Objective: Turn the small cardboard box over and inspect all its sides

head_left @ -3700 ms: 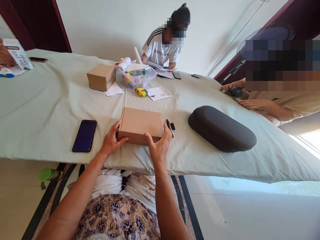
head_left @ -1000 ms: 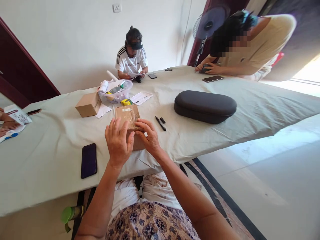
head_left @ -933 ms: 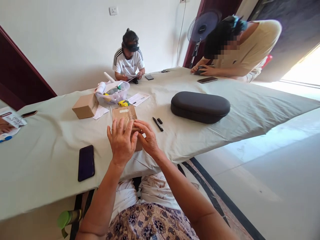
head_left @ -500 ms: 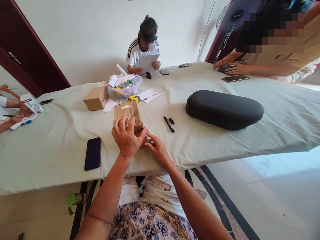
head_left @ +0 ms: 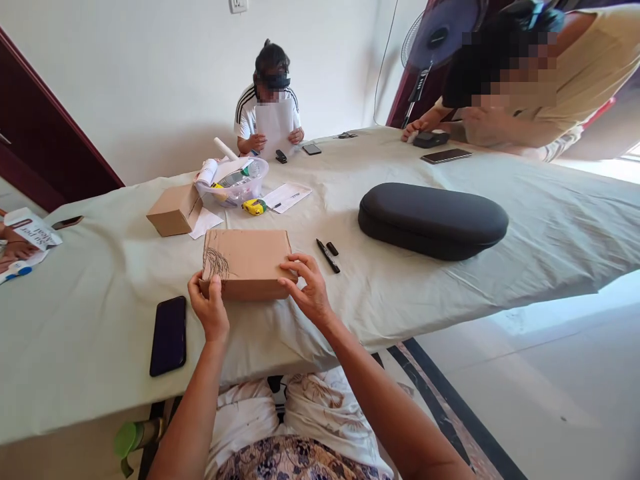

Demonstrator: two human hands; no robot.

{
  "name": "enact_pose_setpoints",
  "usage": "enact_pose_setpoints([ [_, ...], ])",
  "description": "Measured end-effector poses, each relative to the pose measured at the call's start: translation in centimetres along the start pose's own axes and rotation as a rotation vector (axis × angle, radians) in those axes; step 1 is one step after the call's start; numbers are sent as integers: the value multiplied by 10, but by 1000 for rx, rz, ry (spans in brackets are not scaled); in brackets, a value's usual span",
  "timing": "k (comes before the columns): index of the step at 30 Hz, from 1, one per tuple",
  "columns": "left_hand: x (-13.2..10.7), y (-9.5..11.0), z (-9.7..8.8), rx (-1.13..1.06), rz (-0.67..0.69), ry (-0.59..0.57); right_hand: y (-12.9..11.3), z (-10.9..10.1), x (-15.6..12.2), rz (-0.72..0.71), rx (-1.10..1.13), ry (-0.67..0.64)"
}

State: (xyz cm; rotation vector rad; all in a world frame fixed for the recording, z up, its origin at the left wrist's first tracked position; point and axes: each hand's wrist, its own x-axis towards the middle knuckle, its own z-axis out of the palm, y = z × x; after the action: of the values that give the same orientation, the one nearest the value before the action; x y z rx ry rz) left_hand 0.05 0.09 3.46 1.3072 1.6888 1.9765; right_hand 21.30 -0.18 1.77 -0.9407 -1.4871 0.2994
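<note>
A brown cardboard box (head_left: 253, 257) with dark scribbled lines on its left part lies in front of me at the table's near side. My left hand (head_left: 210, 303) grips its left front corner, thumb on the front edge and fingers round the end. At the right end, my right hand (head_left: 307, 287) holds the box between thumb and fingers. To the right of the box lie a black marker (head_left: 328, 256) and its separate cap (head_left: 332, 249). A dark phone (head_left: 168, 335) rests to the left of my left hand.
Beyond the box are a smaller cardboard box (head_left: 173, 210), a plastic basket (head_left: 240, 193) of mixed items, a yellow tape measure (head_left: 255, 207) and a paper (head_left: 287, 197). A long black case (head_left: 433, 220) lies to the right. Other people sit around the cloth-covered table (head_left: 420, 287).
The cardboard box has been turned, and its long side now faces me. My left hand has moved from its top to its left end; my right hand is now on the right end.
</note>
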Motion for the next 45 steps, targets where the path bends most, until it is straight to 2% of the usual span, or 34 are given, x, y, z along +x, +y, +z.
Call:
enact_pose_setpoints([
  [5, -13, -29, -7, 90, -102, -85, 16, -11, 7, 33, 53, -64],
  [9, 5, -35, -14, 149, -123, -192, 26, -12, 26, 27, 161, -71],
  [14, 22, -40, 1, 76, -117, -319, 40, -1, 34, 73, 186, -19],
  [16, 18, -45, 8, 37, -108, -311, 44, 1, 25, 85, 175, 10],
  [18, 13, -48, 12, 15, -92, -275, 47, 0, 16, 86, 156, -14],
  [21, 6, -49, 14, -4, -84, -272, 47, -4, 8, 87, 114, -77],
  [24, 5, -48, 13, 7, -101, -280, 44, -5, 8, 105, 105, -83],
  [30, 8, -53, 8, 102, -78, -71, 39, -2, 6, 76, 250, -142],
  [34, 11, -56, 5, 146, -41, -32, 46, -2, 4, 62, 202, -148],
  [39, 11, -45, 8, 152, -4, -58, 59, -4, 10, 253, 138, -135],
  [42, 10, -46, 11, 58, -60, -81, 60, -4, 15, 375, 292, -186],
  [45, 14, -51, 12, -118, -164, -38, 59, -1, 18, 441, 402, -203],
])
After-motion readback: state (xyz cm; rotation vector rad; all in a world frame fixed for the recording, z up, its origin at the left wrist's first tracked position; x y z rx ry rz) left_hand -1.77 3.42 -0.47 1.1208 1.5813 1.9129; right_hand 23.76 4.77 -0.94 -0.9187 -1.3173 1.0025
